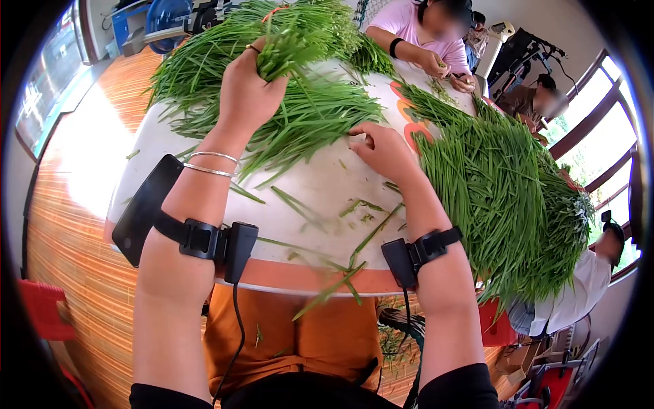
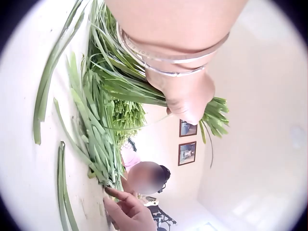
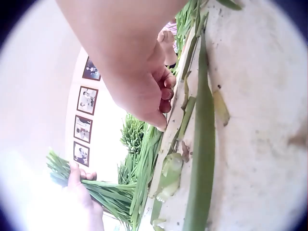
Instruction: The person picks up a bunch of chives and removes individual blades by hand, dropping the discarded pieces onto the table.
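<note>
Dark phone at the left edge of your white table, partly under your forearm. Your left hand, raised, grips a bunch of leaves above the table: long, narrow, flat blades, bright green, ends gathered and fairly even in the left wrist view. Beneath and beside it, the loose leaves fan across the tabletop, tips uneven; stray blades lie nearer you, some bent. Your right hand is at the tips of that fan, fingers curled; cannot tell whether it pinches a blade. Farther right, a thick leaf pile overhangs the table edge.
</note>
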A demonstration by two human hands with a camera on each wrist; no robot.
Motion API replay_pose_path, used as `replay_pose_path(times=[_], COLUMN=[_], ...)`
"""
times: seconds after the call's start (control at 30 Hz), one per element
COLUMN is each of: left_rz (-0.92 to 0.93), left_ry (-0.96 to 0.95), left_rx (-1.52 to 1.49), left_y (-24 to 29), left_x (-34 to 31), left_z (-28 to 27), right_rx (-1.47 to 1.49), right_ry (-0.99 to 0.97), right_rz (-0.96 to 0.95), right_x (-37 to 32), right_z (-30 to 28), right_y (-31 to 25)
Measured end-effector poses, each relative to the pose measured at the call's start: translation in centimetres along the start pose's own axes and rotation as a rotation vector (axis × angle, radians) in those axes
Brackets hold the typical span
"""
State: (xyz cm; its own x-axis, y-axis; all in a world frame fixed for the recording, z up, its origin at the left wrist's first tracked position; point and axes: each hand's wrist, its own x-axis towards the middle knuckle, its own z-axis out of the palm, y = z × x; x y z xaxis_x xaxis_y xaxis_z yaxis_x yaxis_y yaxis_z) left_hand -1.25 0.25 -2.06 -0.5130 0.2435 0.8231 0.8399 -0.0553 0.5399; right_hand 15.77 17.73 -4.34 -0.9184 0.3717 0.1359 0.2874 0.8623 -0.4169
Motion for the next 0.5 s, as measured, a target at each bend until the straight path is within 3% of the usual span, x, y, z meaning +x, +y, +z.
replay_pose_path(times=[0.03,0.13,0.2,0.27,0.33,0.4,0.5], left_rz=[0.091,0.051,0.035,0.112,0.111,0.14,0.144], left_ry=[-0.002,-0.01,-0.024,0.019,-0.026,0.014,0.076], left_rx=[0.021,0.054,0.035,0.022,-0.001,0.04,0.087], left_y=[0.3,-0.2,0.2,-0.3,0.0,-0.1,-0.7], left_x=[0.2,0.2,0.2,0.2,0.2,0.5,0.9], left_z=[-0.1,-0.1,-0.2,0.1,0.4,-0.1,-1.1], right_rx=[0.005,0.004,-0.023,-0.035,-0.065,-0.125,-0.152], right_ry=[0.002,-0.002,0.1,0.069,0.045,0.079,0.012], right_rz=[-0.011,-0.096,-0.074,0.024,-0.155,-0.186,-0.042], right_x=[0.1,0.7,-0.1,-0.6,-0.1,0.3,-0.1], right_z=[0.0,0.5,-0.5,-0.7,0.6,0.8,-0.3], right_y=[0.3,-0.2,-1.5,-2.2,-0.6,-0.5,-1.4])
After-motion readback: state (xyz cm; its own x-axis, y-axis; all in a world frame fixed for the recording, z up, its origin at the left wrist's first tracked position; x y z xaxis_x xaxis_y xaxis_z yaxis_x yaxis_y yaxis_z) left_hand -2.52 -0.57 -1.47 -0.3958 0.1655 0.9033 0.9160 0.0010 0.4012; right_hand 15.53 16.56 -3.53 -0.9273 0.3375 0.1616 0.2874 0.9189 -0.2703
